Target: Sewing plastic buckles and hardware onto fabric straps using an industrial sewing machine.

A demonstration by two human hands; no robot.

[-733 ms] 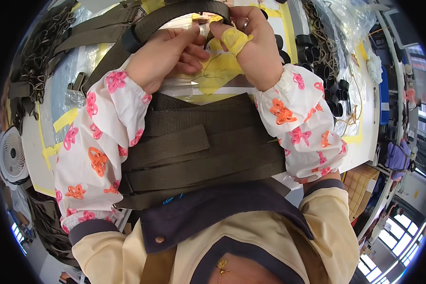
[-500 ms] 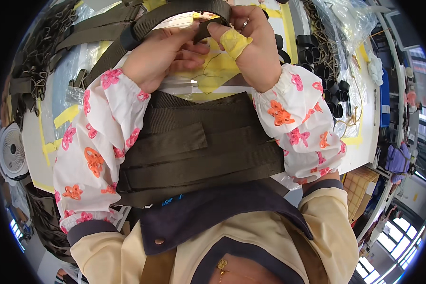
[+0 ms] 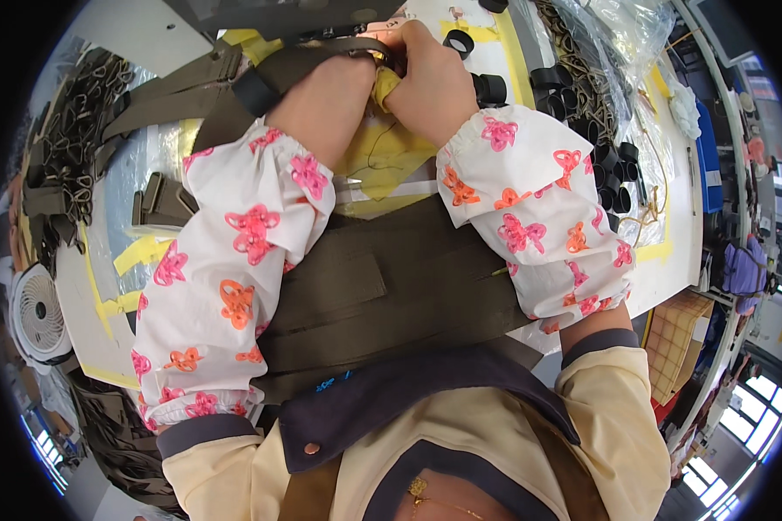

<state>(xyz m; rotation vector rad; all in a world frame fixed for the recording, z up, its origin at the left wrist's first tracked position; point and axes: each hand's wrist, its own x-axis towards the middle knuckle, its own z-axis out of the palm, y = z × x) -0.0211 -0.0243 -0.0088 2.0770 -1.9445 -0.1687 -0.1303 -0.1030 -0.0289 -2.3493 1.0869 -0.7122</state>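
An olive-brown webbing strap (image 3: 291, 66) curves under the head of a grey sewing machine (image 3: 278, 16) at the top. My left hand (image 3: 332, 97) is closed on the strap, with its fingertips hidden. Close beside it, my right hand (image 3: 433, 85) pinches the strap end by the lit needle area; yellow tape wraps its thumb. A black band (image 3: 255, 92) encircles the strap left of my left hand. Below my wrists, a wide panel of olive webbing (image 3: 356, 278) lies against my front.
Black ring-shaped bands (image 3: 613, 178) and metal-hooked straps (image 3: 558, 35) lie at the right. More hooked straps (image 3: 74, 156) are heaped at the left. A white fan (image 3: 40, 313) stands left of the table (image 3: 82, 326). Clear plastic (image 3: 626, 35) covers the far right.
Both hands have drawn together and moved the strap in under the sewing machine, whose head now shows at the top. My left forearm has shifted right.
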